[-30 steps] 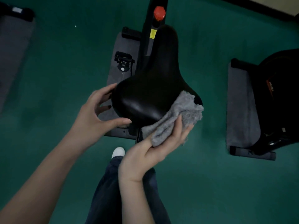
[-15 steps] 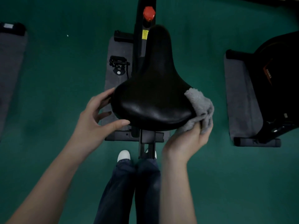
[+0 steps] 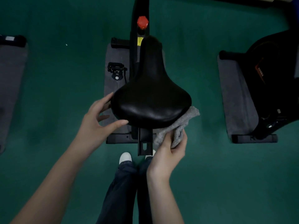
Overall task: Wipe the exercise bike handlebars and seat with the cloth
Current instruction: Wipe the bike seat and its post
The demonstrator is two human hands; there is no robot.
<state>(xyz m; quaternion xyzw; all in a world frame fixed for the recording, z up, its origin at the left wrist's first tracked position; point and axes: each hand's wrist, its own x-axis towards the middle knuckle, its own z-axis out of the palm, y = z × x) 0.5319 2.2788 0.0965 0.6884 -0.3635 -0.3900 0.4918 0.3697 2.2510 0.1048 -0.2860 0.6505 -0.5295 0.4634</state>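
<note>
We saw a green floor [image 3: 64,94] with a grey mat [image 3: 113,59] under the bike. Above it sat the black seat [image 3: 150,101], wide end toward us. Our left hand [image 3: 98,123] lay spread against the seat's rear left corner, fingers fairly straight, thumb tip on the rim. Our right hand [image 3: 168,152] gripped the grey cloth [image 3: 181,125], bunched beneath the seat's rear right edge and, in the dim light, seemingly touching it. A red knob [image 3: 142,22] stood beyond the seat's nose.
</note>
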